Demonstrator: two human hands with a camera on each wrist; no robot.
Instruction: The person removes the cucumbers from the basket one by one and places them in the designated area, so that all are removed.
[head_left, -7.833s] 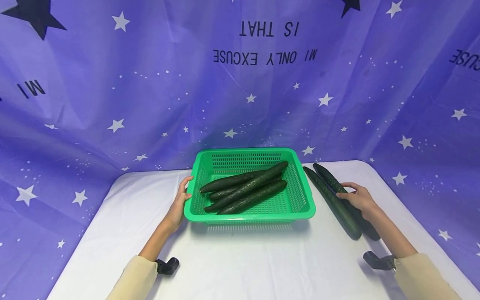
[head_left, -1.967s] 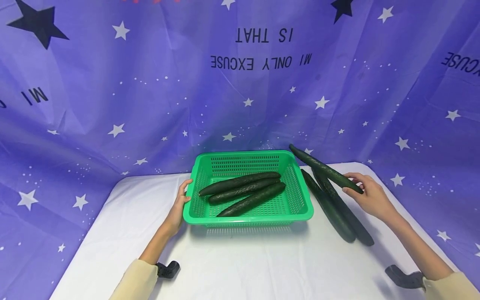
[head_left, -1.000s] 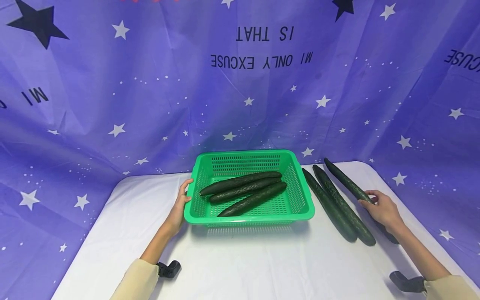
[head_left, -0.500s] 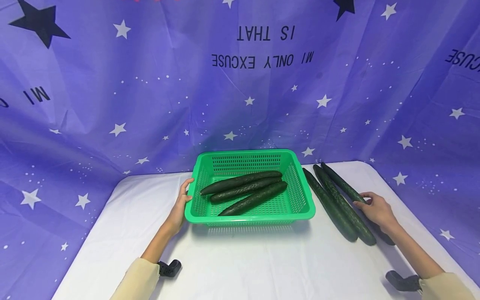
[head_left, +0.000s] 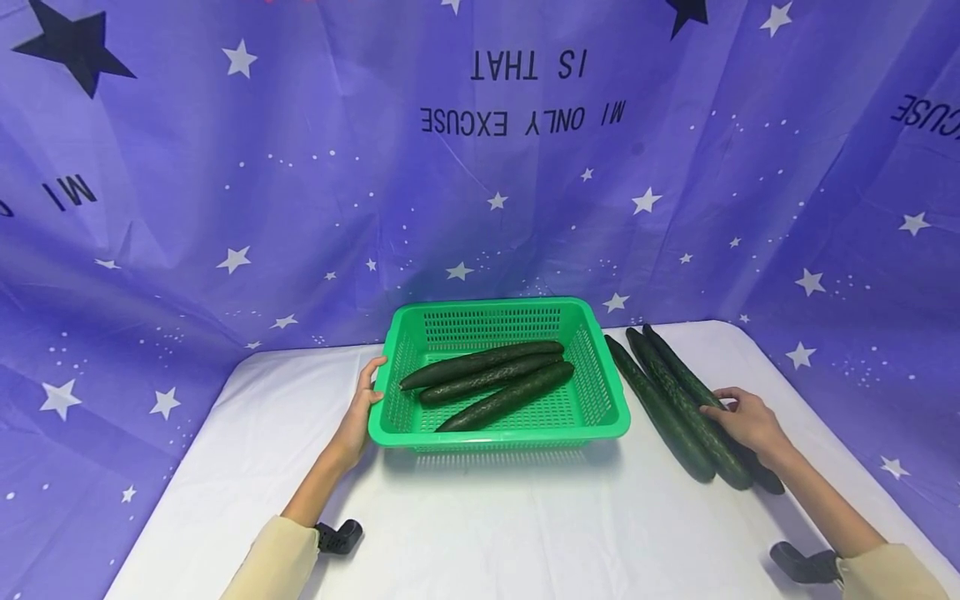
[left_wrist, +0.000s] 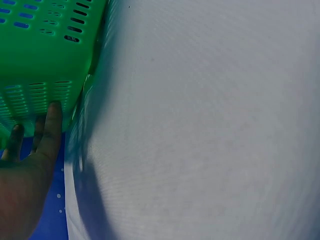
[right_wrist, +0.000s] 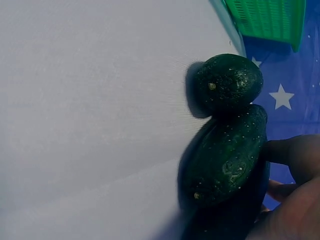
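A green plastic basket stands on the table with three dark green cucumbers lying in it. At its left side my left hand touches the rim and outer wall; its fingers lie fairly straight against the slotted wall in the left wrist view. Three more cucumbers lie side by side to the right of the basket: a left one, a middle one and a right one. My right hand holds the right one, thumb on its left side. The hand hides part of that cucumber.
A white cloth covers the table. Behind and on both sides hangs a purple curtain with stars and lettering. A black wrist mount sits on the left forearm, and another black mount on the right.
A cucumber that was out of the basket in my right hand now lies rightmost on the table. Over the last second it slid left against the middle one. My left hand has stayed at the basket.
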